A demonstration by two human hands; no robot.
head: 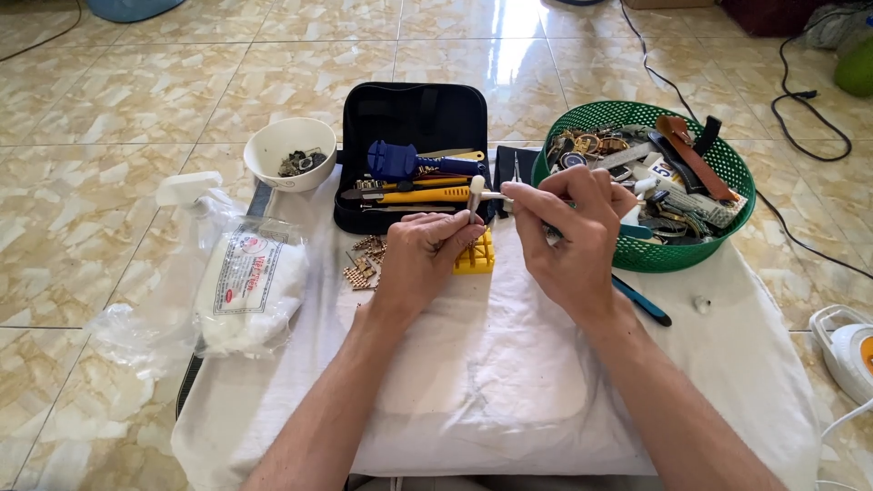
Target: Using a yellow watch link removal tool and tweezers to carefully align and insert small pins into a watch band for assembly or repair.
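My left hand [420, 257] is closed around a small object held over a yellow plastic block [476, 255]; what it grips is mostly hidden by the fingers. My right hand [571, 232] grips a small white-headed hammer [476, 194], its pale handle running across toward the left hand and its head standing just above the left fingers. Several gold-coloured watch band links [363, 264] lie on the white cloth [509, 382] just left of my left hand.
An open black tool case [409, 118] with blue and yellow tools sits behind the hands. A white bowl [289, 153] of small parts is at left, a green basket [727, 164] of watches and straps at right. A bag of cotton [245, 286] lies left; black cables [800, 109] cross the tiled floor.
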